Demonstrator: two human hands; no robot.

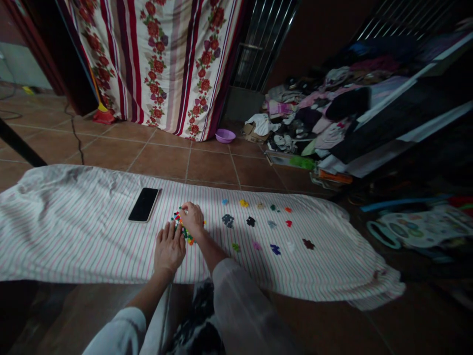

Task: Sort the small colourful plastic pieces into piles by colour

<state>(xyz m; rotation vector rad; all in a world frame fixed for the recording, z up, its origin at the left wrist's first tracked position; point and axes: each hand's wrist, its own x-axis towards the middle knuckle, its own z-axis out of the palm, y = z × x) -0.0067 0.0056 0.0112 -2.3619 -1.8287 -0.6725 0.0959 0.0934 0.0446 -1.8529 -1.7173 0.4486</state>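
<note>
A pile of small multicoloured pieces [189, 238] lies on the striped cloth [92, 231], partly covered by both hands. My left hand [170, 248] rests flat at the pile's near left edge, fingers stretched forward. Over the far side of the pile, my right hand [192, 218] has its fingers bent and pressed together at the pieces; what they hold, if anything, is too small to name. To the right, single-colour groups sit in rows, among them yellow [244, 203], grey [228, 221], black [251, 222], purple [275, 249] and brown pieces [308, 244].
A black-screened phone [144, 204] lies left of the pile. Beyond the cloth are a floral curtain [158, 64], a purple basin [225, 136] and a broom [104, 114]. Heaped clothes [306, 113] are at the back right, and a patterned plastic item [417, 227] stands at the right.
</note>
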